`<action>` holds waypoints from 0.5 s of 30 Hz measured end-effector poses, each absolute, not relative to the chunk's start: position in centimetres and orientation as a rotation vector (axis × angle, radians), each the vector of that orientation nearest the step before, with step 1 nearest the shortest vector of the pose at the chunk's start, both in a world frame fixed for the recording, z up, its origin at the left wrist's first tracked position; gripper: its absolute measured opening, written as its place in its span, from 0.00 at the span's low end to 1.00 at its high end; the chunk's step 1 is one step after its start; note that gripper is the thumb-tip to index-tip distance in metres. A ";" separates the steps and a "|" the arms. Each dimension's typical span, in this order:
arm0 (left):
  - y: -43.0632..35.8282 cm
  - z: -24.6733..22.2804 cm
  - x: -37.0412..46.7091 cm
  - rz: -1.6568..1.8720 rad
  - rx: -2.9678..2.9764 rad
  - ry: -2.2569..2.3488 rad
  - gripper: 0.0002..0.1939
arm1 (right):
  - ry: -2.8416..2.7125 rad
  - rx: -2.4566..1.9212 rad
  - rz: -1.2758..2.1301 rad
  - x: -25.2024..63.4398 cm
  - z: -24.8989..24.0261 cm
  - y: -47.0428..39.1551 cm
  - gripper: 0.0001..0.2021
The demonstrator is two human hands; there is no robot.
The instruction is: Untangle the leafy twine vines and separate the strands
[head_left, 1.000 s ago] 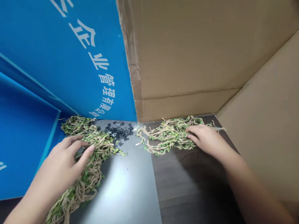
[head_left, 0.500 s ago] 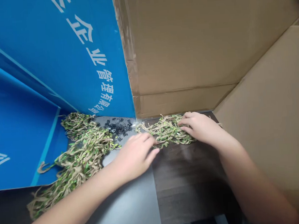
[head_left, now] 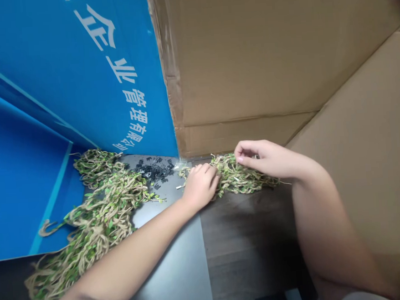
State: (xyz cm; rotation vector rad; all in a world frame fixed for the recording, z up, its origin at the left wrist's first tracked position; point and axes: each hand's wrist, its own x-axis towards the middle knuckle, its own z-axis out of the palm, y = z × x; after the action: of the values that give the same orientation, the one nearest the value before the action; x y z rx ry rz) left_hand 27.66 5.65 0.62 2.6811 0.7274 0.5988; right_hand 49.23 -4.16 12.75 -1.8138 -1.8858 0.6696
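Landmark: small vine bundle (head_left: 245, 179), a tangle of tan twine with green leaves, lying on the dark tabletop (head_left: 254, 237) at the foot of the cardboard wall (head_left: 249, 64).
Left hand (head_left: 200, 186): palm down on the left end of the small vine bundle, fingers curled onto the strands. Whether it pinches a strand or only presses cannot be told.
Right hand (head_left: 264, 157): at the far top edge of the small vine bundle, fingertips drawn together as if nipping a strand; the strand itself is too fine to confirm.
Hand spacing: near each other, not touching, the bundle between them.
Large vine pile (head_left: 98, 212): well left of the small vine bundle, trailing toward the near-left along the blue printed panel (head_left: 61, 86). No hand touches it.
Black clips (head_left: 155, 170): a loose heap of small dark pieces just left of the small vine bundle, on the grey sheet (head_left: 174, 270), close to the left knuckles.
Risk, snagging: strands are interlaced; a pull on one would likely drag the whole bundle or tighten a knot.
Risk, scatter: a sideways sweep of the left hand could push the black clips into the vines.
Risk, leaf loss: a hard tug may strip leaves from the twine.
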 end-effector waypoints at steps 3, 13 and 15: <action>5.8 0.9 27.5 0.704 2.604 0.709 0.11 | -1.726 -1.727 0.778 49.4 13.8 -4.5 0.15; 5.4 10.3 24.2 0.789 2.378 0.296 0.22 | -1.550 -1.849 0.451 50.9 16.8 -8.7 0.20; 5.4 13.1 22.7 0.712 2.405 0.272 0.19 | -1.618 -1.877 0.471 50.8 17.5 -9.6 0.20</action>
State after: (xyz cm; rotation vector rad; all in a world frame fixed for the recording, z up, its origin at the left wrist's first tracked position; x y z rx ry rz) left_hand 22.69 5.40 13.08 2.4049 0.2716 0.7116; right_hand 50.76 -9.55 17.50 -1.8766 -1.6177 0.4712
